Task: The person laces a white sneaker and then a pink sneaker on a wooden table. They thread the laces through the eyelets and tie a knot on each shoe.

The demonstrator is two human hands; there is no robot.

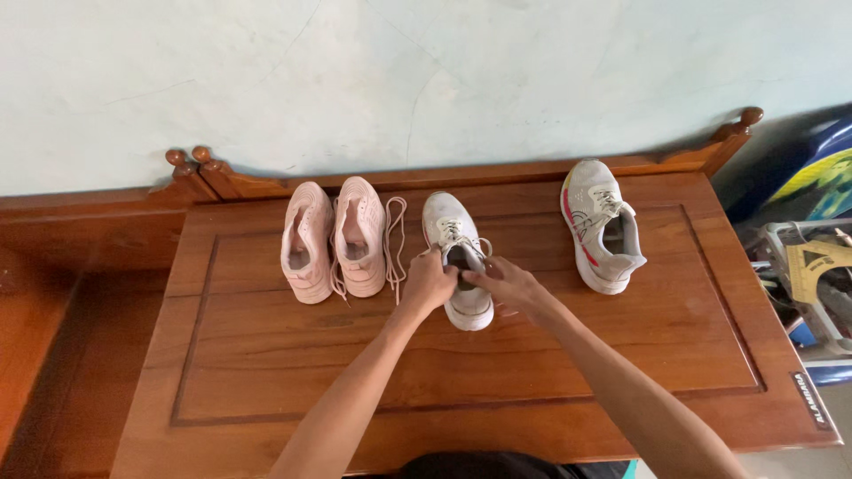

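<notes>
A white sneaker (460, 257) lies in the middle of a wooden panel (532, 355), toe pointing away from me. My left hand (429, 281) grips its left side near the opening. My right hand (513, 288) pinches the shoe's tongue or laces from the right. A second white sneaker with a red stripe (599, 226) lies apart at the far right. A pair of pink sneakers (333, 239) stands to the left, with a loose pink lace (394, 244) trailing beside it.
The panel leans near a pale wall (399, 80) and has carved knobs at its back corners. More brown wood (53, 293) lies at the left. Blue and yellow objects and a grey frame (812, 266) crowd the right edge.
</notes>
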